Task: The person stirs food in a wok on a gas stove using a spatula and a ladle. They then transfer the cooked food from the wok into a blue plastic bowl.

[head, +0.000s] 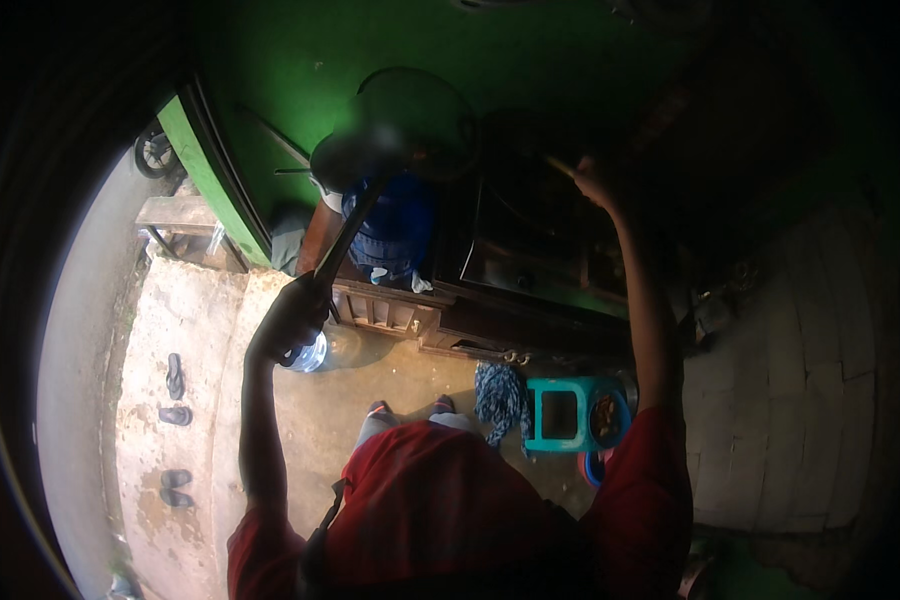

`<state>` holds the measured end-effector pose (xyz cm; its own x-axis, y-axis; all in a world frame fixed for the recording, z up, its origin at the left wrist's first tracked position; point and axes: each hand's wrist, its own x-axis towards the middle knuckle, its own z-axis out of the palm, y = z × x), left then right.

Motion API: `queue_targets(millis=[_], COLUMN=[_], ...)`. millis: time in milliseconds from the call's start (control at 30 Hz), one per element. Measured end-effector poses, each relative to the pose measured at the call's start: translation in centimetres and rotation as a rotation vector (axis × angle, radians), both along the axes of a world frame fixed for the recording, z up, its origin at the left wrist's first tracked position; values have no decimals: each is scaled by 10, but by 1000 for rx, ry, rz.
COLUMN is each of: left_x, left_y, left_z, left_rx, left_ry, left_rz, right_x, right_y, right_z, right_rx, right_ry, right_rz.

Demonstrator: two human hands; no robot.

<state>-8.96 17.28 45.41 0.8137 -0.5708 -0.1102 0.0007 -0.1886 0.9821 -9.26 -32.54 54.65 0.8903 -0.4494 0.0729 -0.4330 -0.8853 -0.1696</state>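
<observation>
My left hand [292,319] is closed around a long dark handle [352,229] that slants up and away. At its far end is a large round hoop [469,124], which looks like a mesh skimmer, held in front of the green wall. Farther right, my right hand [594,182] grips a thin, light-coloured handle [561,165] over a dark stove-like appliance [517,262]; the end of that tool is lost in shadow. A blue water jug [390,225] stands on the wooden cabinet [379,311], below the hoop. A dark pan or pot [334,161] is behind the jug.
On the floor are a turquoise plastic stool [538,412] bearing a bowl of brown food [606,416], a blue-grey mop head or cloth [501,397] and a clear jug [311,354]. Outside at left are sandals [175,376] and a wooden bench [176,214].
</observation>
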Motion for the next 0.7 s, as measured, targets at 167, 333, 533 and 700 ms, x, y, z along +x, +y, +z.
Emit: queue_targets(millis=[167, 333, 533, 700], left_x=[23, 20, 17, -2], left_y=[1, 9, 24, 37], left_z=[-18, -19, -34, -2], left_rx=[91, 242, 19, 217], left_ry=[387, -208, -76, -138], left_rz=[19, -11, 14, 69], right_x=[-32, -59, -92, -149], right_y=[-47, -40, -25, -40], right_z=[13, 43, 65, 85], right_rx=[-43, 132, 273, 555], right_ry=[-34, -79, 43, -11], right_rz=[-113, -158, -245, -269])
